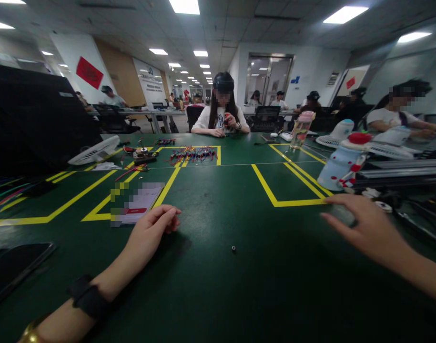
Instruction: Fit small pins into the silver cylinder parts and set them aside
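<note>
My left hand [155,224] rests low over the green table, its fingers curled in and thumb on top; what it holds, if anything, is hidden. Just beyond it lies a phone-like flat panel [146,200] with a pale face and a red bar, partly blurred out. My right hand [364,228] is open, thumb and index finger spread apart near a yellow tape corner. Past its fingers stands a light-blue bottle [334,166] with a red lid. Between my hands sits a small dark metal piece [233,248] with a hole, like a nut.
Tangled red and blue wires [194,155] and a small device [142,155] lie at the far left. A white fan [96,150] leans by a black box [28,119]. A pink-lidded bottle [301,128], cables and metal bars [403,174] occupy the right. A person [221,114] sits opposite.
</note>
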Demonstrator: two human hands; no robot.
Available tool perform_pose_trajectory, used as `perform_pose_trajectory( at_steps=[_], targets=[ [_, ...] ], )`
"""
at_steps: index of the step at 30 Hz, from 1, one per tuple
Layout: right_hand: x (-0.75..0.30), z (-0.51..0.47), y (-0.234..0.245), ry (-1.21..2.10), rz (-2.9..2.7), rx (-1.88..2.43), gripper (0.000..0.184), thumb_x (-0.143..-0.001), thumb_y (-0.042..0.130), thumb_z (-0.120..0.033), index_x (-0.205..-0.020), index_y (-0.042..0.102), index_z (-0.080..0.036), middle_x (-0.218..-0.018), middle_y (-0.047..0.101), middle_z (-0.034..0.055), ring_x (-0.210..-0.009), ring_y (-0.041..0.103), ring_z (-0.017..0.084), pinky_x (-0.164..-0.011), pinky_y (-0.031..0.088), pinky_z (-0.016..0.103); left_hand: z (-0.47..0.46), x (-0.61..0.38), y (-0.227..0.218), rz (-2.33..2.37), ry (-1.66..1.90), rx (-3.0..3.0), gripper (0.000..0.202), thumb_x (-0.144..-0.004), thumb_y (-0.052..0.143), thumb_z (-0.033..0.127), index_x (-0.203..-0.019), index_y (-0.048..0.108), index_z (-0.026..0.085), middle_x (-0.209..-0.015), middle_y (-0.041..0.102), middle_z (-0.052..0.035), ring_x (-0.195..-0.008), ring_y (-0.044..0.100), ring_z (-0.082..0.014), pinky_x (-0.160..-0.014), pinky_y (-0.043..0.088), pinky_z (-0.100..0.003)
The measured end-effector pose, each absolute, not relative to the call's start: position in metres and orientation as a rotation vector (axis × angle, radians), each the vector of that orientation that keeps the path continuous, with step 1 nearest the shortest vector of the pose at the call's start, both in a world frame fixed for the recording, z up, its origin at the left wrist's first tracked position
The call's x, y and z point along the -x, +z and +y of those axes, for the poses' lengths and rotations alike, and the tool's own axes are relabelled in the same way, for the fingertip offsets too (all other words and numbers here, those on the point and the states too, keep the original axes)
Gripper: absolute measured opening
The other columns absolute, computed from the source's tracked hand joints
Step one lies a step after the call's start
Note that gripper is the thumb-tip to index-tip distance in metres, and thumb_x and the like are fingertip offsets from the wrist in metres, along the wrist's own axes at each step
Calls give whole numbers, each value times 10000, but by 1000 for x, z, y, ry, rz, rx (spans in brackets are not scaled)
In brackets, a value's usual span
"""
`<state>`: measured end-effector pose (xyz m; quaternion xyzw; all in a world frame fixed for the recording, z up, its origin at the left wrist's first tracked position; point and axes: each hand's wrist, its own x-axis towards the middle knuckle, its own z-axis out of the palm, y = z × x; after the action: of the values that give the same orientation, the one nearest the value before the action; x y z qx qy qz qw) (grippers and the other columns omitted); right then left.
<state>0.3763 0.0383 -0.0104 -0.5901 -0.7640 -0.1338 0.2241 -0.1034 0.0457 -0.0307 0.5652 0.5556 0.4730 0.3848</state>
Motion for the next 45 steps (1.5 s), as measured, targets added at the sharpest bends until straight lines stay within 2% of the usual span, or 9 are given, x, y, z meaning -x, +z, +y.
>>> perform_pose_trajectory(
  at_steps=[4, 11, 14, 18, 21, 28, 38, 41, 45],
  targets=[
    [-256, 28, -13, 507, -2458, 1238, 397, -853, 535, -492, -1162, 614, -256, -1198, 564, 58, -1078, 527, 165, -941, 431, 349, 45, 108, -33, 1413, 1167, -1469, 226, -879, 561, 411, -903, 638, 200, -735, 620, 12, -679, 571, -149, -638, 439, -264],
    [-196, 42, -13, 773, -2441, 1054, 190, -853, 575, -375, -884, 693, -229, -930, 636, 16, -874, 552, 122, -817, 430, 287, 43, 114, -34, 1443, 1099, -1557, 244, -889, 546, 432, -915, 639, 208, -754, 621, 7, -721, 575, -165, -681, 443, -284],
    [-250, 44, 4, 634, -2245, 1263, 237, -871, 534, -397, -976, 672, -236, -975, 639, 27, -872, 569, 130, -777, 445, 276, 44, 111, -33, 1470, 1069, -1586, 250, -883, 550, 440, -902, 643, 209, -747, 624, 8, -727, 580, -169, -693, 445, -288],
    [-367, 42, 28, -31, -1993, 1734, 279, -857, 522, -438, -968, 678, -234, -1048, 631, 65, -912, 558, 163, -806, 412, 316, 46, 108, -33, 1495, 1080, -1544, 256, -869, 564, 449, -896, 652, 210, -753, 635, 8, -729, 591, -168, -694, 454, -283],
    [-449, 43, 30, -232, -1842, 2140, 317, -850, 513, -443, -985, 682, -212, -1066, 627, 101, -926, 546, 186, -783, 386, 340, 48, 108, -35, 1501, 1102, -1500, 267, -860, 571, 456, -899, 659, 207, -753, 643, 4, -718, 597, -171, -678, 461, -284],
    [-528, 55, 6, -5, -1492, 2525, 417, -766, 554, -567, -1072, 681, -313, -1110, 643, 62, -851, 569, 203, -737, 397, 338, 48, 110, -37, 1502, 1111, -1513, 257, -859, 575, 453, -908, 662, 216, -746, 646, 7, -712, 598, -167, -683, 458, -286],
    [-518, 64, 16, 47, -1477, 2463, 570, -638, 575, -710, -984, 711, -279, -946, 684, 49, -786, 594, 234, -720, 418, 352, 47, 108, -35, 1507, 1125, -1499, 265, -846, 586, 453, -893, 667, 206, -739, 651, 0, -707, 606, -171, -677, 469, -285],
    [-507, 61, 19, 137, -1345, 2447, 604, -599, 630, -697, -1043, 693, -293, -933, 688, 40, -782, 599, 229, -732, 423, 361, 47, 106, -34, 1514, 1122, -1499, 270, -837, 592, 453, -890, 672, 201, -749, 659, -5, -711, 616, -177, -681, 477, -289],
    [-485, 52, 22, 108, -1168, 2461, 521, -685, 620, -605, -1016, 712, -214, -929, 676, 130, -804, 597, 258, -718, 421, 398, 46, 106, -32, 1515, 1124, -1521, 262, -836, 592, 450, -885, 674, 206, -742, 660, -2, -704, 618, -176, -672, 479, -286]
  ],
)
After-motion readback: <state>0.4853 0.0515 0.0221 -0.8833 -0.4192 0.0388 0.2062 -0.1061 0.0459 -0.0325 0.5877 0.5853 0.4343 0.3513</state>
